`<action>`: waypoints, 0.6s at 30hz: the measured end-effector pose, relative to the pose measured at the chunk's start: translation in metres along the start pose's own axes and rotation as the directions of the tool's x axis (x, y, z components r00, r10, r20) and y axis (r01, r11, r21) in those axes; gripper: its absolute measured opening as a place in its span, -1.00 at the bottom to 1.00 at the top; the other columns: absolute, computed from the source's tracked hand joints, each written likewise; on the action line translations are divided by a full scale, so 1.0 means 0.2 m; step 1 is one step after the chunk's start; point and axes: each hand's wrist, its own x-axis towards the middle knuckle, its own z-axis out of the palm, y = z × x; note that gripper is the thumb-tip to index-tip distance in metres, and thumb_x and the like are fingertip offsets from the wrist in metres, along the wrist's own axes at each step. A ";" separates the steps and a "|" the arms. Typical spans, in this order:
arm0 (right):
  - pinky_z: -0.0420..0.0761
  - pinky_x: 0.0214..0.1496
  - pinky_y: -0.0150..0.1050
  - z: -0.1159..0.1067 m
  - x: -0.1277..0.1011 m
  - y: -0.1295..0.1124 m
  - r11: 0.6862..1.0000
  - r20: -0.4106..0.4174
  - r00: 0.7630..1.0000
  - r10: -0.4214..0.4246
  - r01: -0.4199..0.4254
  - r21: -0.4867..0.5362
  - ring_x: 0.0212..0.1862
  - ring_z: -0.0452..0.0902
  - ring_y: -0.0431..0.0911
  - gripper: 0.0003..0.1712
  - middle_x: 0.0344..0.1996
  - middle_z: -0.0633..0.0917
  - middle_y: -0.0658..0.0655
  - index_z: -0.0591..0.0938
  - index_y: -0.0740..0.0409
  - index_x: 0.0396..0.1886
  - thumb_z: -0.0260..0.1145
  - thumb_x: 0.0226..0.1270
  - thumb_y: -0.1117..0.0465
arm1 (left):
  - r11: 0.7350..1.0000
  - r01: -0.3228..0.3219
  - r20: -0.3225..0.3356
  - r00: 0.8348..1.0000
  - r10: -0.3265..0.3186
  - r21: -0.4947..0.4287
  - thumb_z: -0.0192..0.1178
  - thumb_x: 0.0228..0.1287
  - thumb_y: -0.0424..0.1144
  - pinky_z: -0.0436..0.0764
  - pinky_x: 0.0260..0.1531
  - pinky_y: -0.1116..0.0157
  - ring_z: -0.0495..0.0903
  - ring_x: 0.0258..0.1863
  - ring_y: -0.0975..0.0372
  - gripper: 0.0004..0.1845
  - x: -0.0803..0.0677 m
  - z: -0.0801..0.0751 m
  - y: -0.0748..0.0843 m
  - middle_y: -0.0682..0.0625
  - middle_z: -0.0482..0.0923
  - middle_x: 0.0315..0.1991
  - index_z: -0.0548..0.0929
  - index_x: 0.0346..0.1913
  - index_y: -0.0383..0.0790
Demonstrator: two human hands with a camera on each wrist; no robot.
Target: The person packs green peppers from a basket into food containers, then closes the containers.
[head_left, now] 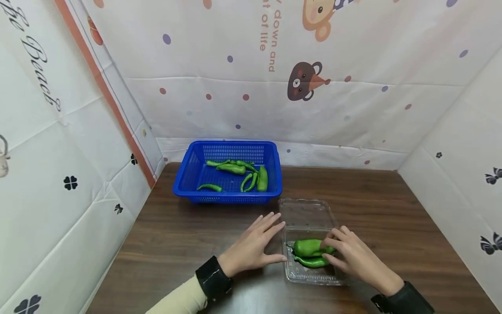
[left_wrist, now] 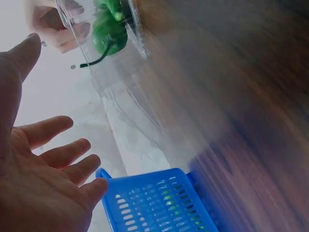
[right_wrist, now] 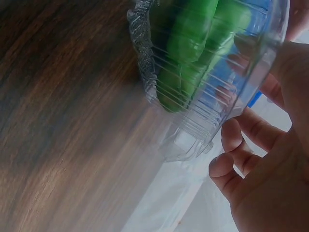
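- Head view first: we've got a dark wooden table [head_left: 176, 244] boxed in by white patterned sheets, and both hands are down near the front edge.
- The clear plastic box [head_left: 310, 272] sits on the table right in front of us, its lid [head_left: 306, 213] flipped open and lying flat toward the back.
- Inside the box are two green peppers [head_left: 310, 248], one lying on top of the other, stems pointing left.
- Our right hand [head_left: 353, 257] is over the right side of the box, fingers bent and resting on the peppers' right ends. Whether it's actually pinching them, we can't tell from up here.
- From the right wrist view the fingers [right_wrist: 231, 140] look curled along the outside of the ribbed clear wall [right_wrist: 193, 130], with the peppers [right_wrist: 193, 53] showing green through the plastic. It's blurry, so again we can't call it a proper grip.
- Our left hand [head_left: 252, 244] lies flat on the table just left of the box, fingers spread and straight, fingertips about touching the box's left wall. It's holding nothing.
- Left wrist view backs that up: wide open palm [left_wrist: 34, 179], with the box and a pepper [left_wrist: 108, 34] just beyond the thumb.
- Further back and to the left is a blue basket [head_left: 184, 174] with several more green peppers [head_left: 235, 172] in it, well apart from both hands.
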 end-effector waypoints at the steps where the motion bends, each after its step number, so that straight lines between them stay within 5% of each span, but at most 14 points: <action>1: 0.23 -0.29 -0.36 0.00 0.00 0.00 1.000 -0.002 1.000 0.001 -0.001 0.000 -0.25 0.19 -0.31 -0.68 -0.26 0.57 -0.17 0.73 -0.17 -0.21 0.66 0.05 0.17 | 1.000 0.002 -0.004 1.000 -0.002 0.003 0.33 0.28 0.28 0.05 0.55 0.02 0.04 0.61 0.05 -0.07 0.00 -0.01 0.00 -0.17 0.16 0.59 0.36 0.52 -0.24; 18: 0.24 -0.28 -0.37 0.02 0.00 0.00 1.000 -0.026 1.000 -0.002 0.002 0.002 -0.25 0.21 -0.31 -0.67 -0.25 0.57 -0.16 0.74 -0.17 -0.22 0.66 0.03 0.18 | 0.993 0.084 -0.094 0.993 -0.075 0.088 0.27 0.30 0.34 0.13 0.51 -0.10 0.13 0.57 -0.11 -0.04 -0.02 -0.10 -0.12 -0.19 0.17 0.58 0.31 0.56 -0.21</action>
